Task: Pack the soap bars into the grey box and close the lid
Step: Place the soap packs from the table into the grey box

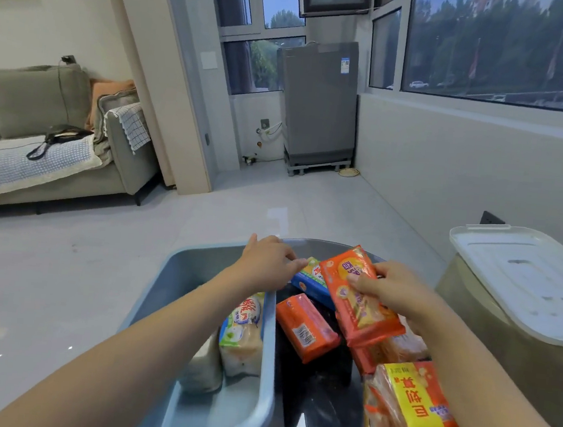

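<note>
The grey box (178, 272) stands open at the lower middle, with a white soap pack with a green label (242, 333) and another pale pack (203, 371) inside. My right hand (393, 289) grips a large orange soap pack (354, 296), tilted above the dark round table (317, 399). My left hand (268, 260) reaches over the box's far corner, its fingertips touching a blue soap pack (311, 283). A smaller orange bar (307, 327) lies on the table beside the box. A yellow and orange multi-pack (409, 411) lies near the front.
A beige bin with a white plastic lid (525, 274) stands to the right of the table. A grey sofa (56, 143) is at the far left and a grey washing machine (318, 103) stands by the window. Pale tiled floor (60, 278) surrounds the table.
</note>
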A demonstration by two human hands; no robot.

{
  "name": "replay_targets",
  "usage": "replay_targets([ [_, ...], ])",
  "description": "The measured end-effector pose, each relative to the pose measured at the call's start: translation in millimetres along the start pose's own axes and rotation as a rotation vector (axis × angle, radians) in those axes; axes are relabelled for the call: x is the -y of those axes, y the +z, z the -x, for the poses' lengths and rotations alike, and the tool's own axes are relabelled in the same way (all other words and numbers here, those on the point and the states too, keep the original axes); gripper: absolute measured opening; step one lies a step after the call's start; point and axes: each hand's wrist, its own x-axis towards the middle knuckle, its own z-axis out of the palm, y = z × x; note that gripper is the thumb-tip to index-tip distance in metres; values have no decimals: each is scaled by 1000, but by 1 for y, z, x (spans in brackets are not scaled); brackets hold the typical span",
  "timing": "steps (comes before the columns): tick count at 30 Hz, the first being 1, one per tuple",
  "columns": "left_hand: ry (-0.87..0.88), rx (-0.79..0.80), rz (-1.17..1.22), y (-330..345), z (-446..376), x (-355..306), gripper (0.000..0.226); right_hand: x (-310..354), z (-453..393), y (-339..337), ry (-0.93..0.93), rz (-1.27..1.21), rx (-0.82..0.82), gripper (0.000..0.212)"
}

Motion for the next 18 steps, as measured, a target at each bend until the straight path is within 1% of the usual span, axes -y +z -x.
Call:
replay_targets([
  [2,-39,-16,90,2,0,-26,37,-3,7,-9,-22,-32,-25,23],
  [4,-105,8,175,6,-1,-51,32,-6,14,-19,-45,-119,-71,21],
  [7,-237,132,263,16,1,-80,38,-14,23,-34,-68,-238,-155,23],
  [10,-337,286,428,28,11,-101,27,-22,31,-47,-70,-278,-198,21],
  [11,-353,360,470,34,17,-106,30,-25,34,-51,-72,-273,-211,20],
  [13,-345,504,471,45,28,-109,43,-31,39,-59,-67,-276,-222,20],
  [15,-319,614,468,52,39,-108,51,-38,43,-64,-39,-286,-208,23],
  [18,-267,739,556,58,48,-107,49,-46,50,-69,23,-287,-176,24],
])
